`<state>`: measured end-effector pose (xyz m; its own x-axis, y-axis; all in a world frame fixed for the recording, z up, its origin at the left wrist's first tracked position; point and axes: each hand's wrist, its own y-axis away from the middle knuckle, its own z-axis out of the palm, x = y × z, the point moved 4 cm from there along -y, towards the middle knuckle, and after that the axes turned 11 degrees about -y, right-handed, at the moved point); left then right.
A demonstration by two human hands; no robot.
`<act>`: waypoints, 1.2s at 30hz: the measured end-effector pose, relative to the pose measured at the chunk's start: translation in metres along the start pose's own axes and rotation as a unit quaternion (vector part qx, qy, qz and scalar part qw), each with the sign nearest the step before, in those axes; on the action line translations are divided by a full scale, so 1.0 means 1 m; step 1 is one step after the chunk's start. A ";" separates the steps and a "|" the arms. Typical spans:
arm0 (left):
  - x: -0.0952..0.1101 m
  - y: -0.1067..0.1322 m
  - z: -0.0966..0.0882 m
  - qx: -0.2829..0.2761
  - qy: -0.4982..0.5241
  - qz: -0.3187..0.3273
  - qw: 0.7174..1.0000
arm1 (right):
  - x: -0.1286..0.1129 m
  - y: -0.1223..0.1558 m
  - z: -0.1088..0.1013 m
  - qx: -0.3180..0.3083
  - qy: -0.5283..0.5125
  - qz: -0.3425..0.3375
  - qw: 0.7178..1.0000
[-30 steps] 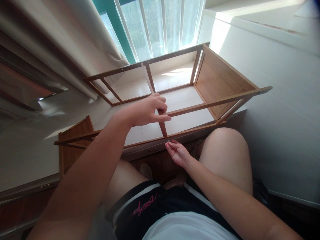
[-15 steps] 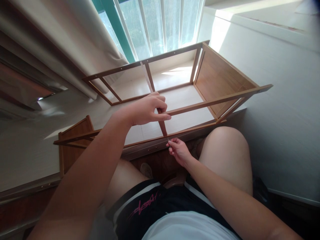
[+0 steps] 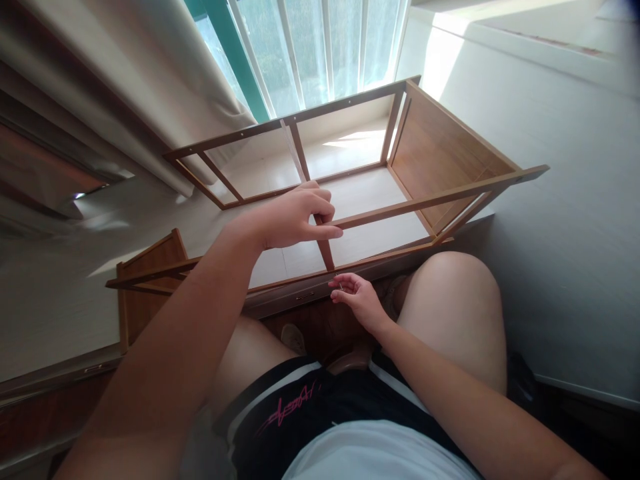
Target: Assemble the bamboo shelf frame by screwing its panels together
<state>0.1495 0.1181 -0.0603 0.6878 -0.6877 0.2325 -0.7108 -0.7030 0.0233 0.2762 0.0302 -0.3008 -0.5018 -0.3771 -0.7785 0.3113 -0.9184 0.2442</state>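
A wooden shelf frame (image 3: 440,197) lies on its side on the pale floor in front of my knees. My left hand (image 3: 295,217) is closed around the frame's middle crossbar (image 3: 326,250), where it meets the near long rail. My right hand (image 3: 355,297) is just below the lower end of that crossbar, with thumb and fingers pinched on a small thin metal piece, too small to name. The frame's solid side panel (image 3: 440,157) stands at the right.
A window with vertical bars (image 3: 320,47) and a pale curtain (image 3: 150,87) lie beyond the frame. A white wall (image 3: 550,120) rises on the right. My bare knee (image 3: 460,300) is close to the frame's near rail. Dark wood floor edging (image 3: 55,393) runs at the lower left.
My right hand has shifted slightly up and turned at the crossbar's lower end, still pinching the small piece. My left hand keeps its grip on the crossbar.
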 end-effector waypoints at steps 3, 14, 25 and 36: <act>0.000 0.000 0.000 0.001 0.006 -0.002 1.000 | 0.002 0.001 -0.001 0.006 0.000 -0.001 1.000; -0.001 0.000 0.001 0.003 0.008 -0.003 1.000 | 0.015 0.000 -0.005 0.031 -0.035 0.049 0.998; -0.002 0.000 0.001 0.003 0.015 -0.003 1.000 | 0.016 0.009 -0.008 0.070 -0.038 0.105 0.991; -0.002 0.001 0.001 0.005 0.018 -0.003 1.000 | 0.027 0.008 -0.008 0.079 -0.059 0.118 0.988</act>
<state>0.1477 0.1190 -0.0618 0.6861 -0.6769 0.2666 -0.7052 -0.7088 0.0153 0.2720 0.0139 -0.3244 -0.5245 -0.5850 -0.6187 0.3051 -0.8075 0.5049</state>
